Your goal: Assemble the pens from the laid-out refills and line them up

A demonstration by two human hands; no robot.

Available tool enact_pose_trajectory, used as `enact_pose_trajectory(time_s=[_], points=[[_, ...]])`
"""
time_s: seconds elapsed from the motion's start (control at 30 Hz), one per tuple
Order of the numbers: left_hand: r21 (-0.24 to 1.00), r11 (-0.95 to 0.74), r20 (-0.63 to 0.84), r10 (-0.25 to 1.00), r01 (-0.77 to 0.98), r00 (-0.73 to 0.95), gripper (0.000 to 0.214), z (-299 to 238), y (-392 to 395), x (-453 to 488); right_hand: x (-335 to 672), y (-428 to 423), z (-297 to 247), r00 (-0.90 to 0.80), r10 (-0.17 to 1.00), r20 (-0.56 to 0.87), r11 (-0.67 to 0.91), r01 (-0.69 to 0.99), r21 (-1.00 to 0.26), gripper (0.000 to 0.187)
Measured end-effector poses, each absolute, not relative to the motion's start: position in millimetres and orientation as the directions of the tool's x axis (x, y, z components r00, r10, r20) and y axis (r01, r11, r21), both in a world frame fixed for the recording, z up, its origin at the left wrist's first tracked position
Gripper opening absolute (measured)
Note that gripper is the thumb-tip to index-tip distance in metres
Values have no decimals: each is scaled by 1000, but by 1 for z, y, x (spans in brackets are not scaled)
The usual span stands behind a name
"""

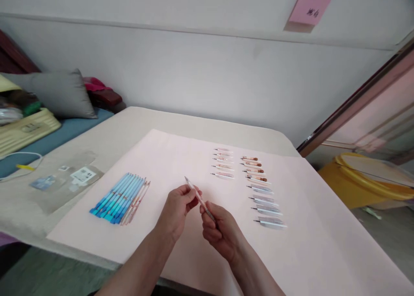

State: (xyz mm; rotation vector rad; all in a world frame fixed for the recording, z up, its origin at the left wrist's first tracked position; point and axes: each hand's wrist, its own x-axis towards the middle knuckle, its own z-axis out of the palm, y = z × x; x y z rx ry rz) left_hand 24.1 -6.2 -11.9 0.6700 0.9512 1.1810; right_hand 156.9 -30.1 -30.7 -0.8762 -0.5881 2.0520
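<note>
Presently, the left hand (177, 203) and right hand (221, 228) both grasp one pale pen (198, 196); blue pens (120, 196) lie left of them, dark-tipped rods (267, 211) right.

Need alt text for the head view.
The left hand and right hand hold a slim, pale pen above a pink sheet. A close-packed row of blue and pinkish pens lies to the left; two columns of spaced pens lie to the right.

From where I stand, left forearm (147, 257) and right forearm (254, 268) reach forward, bare, converging. Left grip (180, 199): thumb (190, 196) and fingers drawn together. Right grip (223, 227), closer in: fingers (211, 234) curled inward, thumb uppermost.
</note>
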Motion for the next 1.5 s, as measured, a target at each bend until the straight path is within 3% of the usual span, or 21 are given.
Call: enact_pose_trajectory(time_s=[0.13, 0.23, 0.33, 0.4, 0.47, 0.53, 0.6, 0.7, 0.93, 1.1, 1.2, 1.27, 1.3, 1.37, 1.4, 1.5], points=[[831, 283, -281, 957, -479, 79, 18, -12, -5, 24, 152, -30, -29, -287, 889, -357, -440, -323, -838, 26], [863, 261, -290, 957, -433, -2, 18, -13, -4, 23, 149, -32, -29, -49, 979, -200, -197, 56, -979, 20], [883, 253, -287, 957, -395, -30, 18, -14, -4, 23, 149, -35, -33, 59, 997, 39, 8, 461, -888, 12], [887, 248, -281, 959, -390, -29, 17, -14, -4, 23, 149, -37, -34, 32, 998, 54, 29, 521, -853, 8], [888, 245, -276, 961, -389, -25, 17, -13, -4, 24, 150, -37, -32, -47, 996, -71, -48, 380, -924, 14], [884, 245, -269, 963, -398, -3, 18, -11, -5, 24, 151, -36, -28, -181, 960, -213, -194, 116, -974, 20], [877, 250, -265, 964, -410, 21, 19, -9, -6, 24, 152, -35, -24, -301, 910, -283, -334, -132, -933, 22], [864, 267, -274, 961, -427, 46, 19, -8, -7, 24, 154, -35, -24, -396, 864, -312, -457, -353, -816, 22], [850, 279, -261, 960, -447, 105, 19, -8, -6, 23, 152, -35, -33, -485, 819, -305, -552, -526, -647, 23], [860, 302, -270, 953, -412, 136, 22, -2, -7, 22, 152, -36, -31, -467, 812, -350, -557, -441, -703, 29], [944, 274, -253, 959, -184, 132, 23, 3, -4, 14, 151, -36, -28, -337, 850, -404, -496, -255, -830, 34], [965, 207, -221, 972, 160, 80, 20, 3, 3, 2, 151, -34, -28, -193, 884, -425, -452, -124, -883, 32], [908, 177, -211, 976, 379, 51, 17, 1, 7, -6, 151, -34, -28, -138, 895, -425, -437, -77, -896, 31], [566, 159, -173, 982, 809, -72, 12, -4, 16, -25, 152, -32, -28, -99, 904, -415, -420, -31, -907, 29], [362, 165, -165, 980, 918, -111, 10, -7, 21, -35, 153, -31, -28, -107, 907, -407, -412, -28, -911, 29], [225, 218, -183, 967, 950, -179, 9, -11, 29, -59, 154, -31, -26, -146, 907, -395, -404, -40, -914, 27]])
